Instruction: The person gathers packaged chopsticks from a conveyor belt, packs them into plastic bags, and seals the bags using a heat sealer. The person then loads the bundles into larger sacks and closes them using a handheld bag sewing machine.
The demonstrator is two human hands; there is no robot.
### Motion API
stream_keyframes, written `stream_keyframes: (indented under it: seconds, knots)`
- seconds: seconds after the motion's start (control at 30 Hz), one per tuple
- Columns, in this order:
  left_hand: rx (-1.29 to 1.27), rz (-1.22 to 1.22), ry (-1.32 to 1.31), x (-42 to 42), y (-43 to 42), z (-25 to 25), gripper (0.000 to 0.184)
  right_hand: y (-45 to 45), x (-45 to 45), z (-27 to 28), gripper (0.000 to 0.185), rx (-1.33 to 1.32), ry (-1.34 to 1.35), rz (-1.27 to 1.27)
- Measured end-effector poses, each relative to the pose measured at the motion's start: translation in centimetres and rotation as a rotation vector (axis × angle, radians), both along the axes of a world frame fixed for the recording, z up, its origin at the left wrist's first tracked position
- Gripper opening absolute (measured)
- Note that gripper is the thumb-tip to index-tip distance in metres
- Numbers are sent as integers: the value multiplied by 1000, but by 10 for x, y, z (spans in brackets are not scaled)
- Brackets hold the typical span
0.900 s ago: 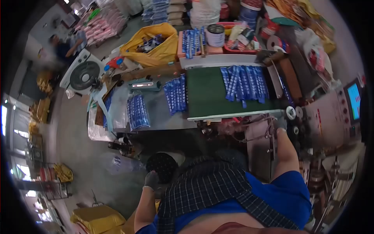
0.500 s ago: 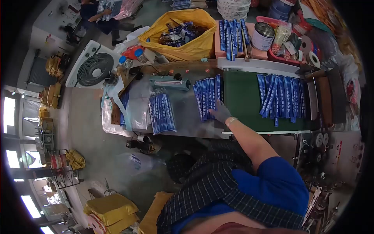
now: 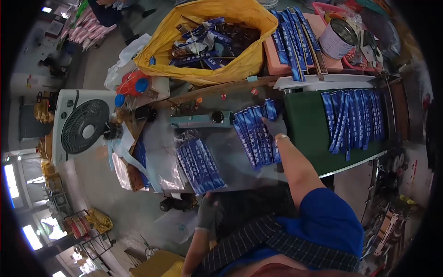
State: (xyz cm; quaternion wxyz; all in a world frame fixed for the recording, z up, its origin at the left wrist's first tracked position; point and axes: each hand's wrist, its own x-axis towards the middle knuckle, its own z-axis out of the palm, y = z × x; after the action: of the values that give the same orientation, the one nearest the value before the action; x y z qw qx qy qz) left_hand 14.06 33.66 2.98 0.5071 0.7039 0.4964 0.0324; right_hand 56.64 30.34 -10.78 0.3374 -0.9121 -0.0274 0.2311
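My right hand (image 3: 275, 126), in a grey glove, is closed over the upper part of a long blue printed packet (image 3: 270, 109). This packet is at the right end of a row of similar blue packets (image 3: 253, 138) on the grey table. My left hand (image 3: 207, 214), also gloved, is below the table's front edge with its fingers pointing up and nothing seen in them. Just above it lies a clear-wrapped bundle of blue packets (image 3: 200, 166). More blue packets (image 3: 353, 120) lie side by side on the green belt to the right.
Behind the row stands a teal bag sealer (image 3: 201, 120). A yellow sack (image 3: 152, 57) of crumpled wrappers, packets on a pink block (image 3: 272, 55) and a metal can (image 3: 338, 39) line the back. A fan (image 3: 85, 127) stands left. Another person (image 3: 110, 14) is at the far left.
My left hand has come into view at the table's front edge. My right hand stays at the row's right end, now covering more of the end packet. The camera view has shifted closer.
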Motion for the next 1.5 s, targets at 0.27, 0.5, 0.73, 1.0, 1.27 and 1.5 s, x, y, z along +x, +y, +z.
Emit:
stream_keyframes:
  seconds: [0.27,0.5,0.73,1.0,1.27,1.5]
  knots:
    - [165,-537,-132,213,109,-180,90,14,-16,3,116,-156,-140,197]
    - [-685,-215,-600,224,106,-172,71,6,-110,0,52,951,543,112]
    - [-765,-331,-694,156,86,-153,66,-25,-197,-4,39,1195,525,138]
    - [-258,-715,-1345,36,25,22,127,-78,-296,159,120,1405,-181,590]
    - [-349,-847,-1120,20,39,-36,129,-69,-277,131,125,1126,-307,920]
    - [-480,-507,-964,-9,26,3,68,-60,-340,186,54,1349,118,523]
